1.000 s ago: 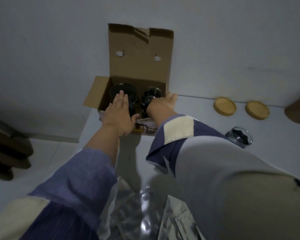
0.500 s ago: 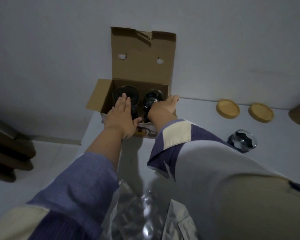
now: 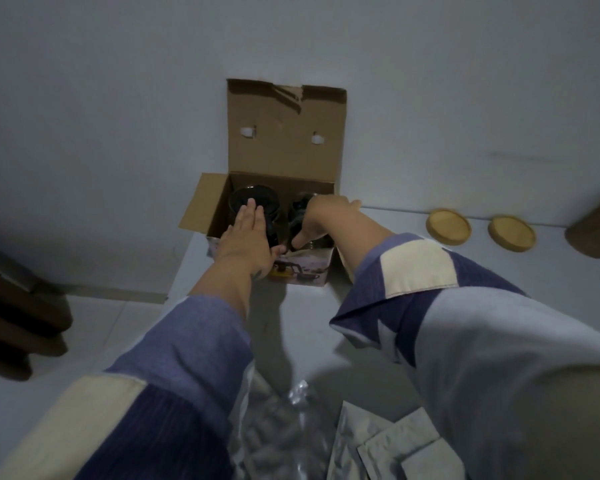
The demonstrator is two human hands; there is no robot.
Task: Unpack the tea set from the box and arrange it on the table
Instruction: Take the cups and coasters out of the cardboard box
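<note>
An open cardboard box (image 3: pixel 284 140) stands at the table's back edge against the wall, its lid flap upright. Inside are two dark glass pieces: a wider one (image 3: pixel 257 197) on the left and a smaller one (image 3: pixel 297 207) on the right. My left hand (image 3: pixel 248 237) lies flat, fingers straight and together, over the box's front wall, its fingertips on the wider piece. My right hand (image 3: pixel 324 216) is curled over the smaller piece, thumb in front and fingers behind it. The lower parts of both pieces are hidden.
Two round wooden coasters (image 3: pixel 448 226) (image 3: pixel 511 233) lie to the right by the wall, and a brown object (image 3: pixel 596 233) sits at the right edge. Crumpled clear plastic wrap (image 3: pixel 291 427) lies near me. The table's left edge (image 3: pixel 184 265) drops to the floor by dark furniture (image 3: pixel 14 306).
My right hand has curled further around the smaller dark piece, thumb coming down in front. The left hand has stayed flat. A clear glass cup on the right is now hidden behind my right sleeve.
</note>
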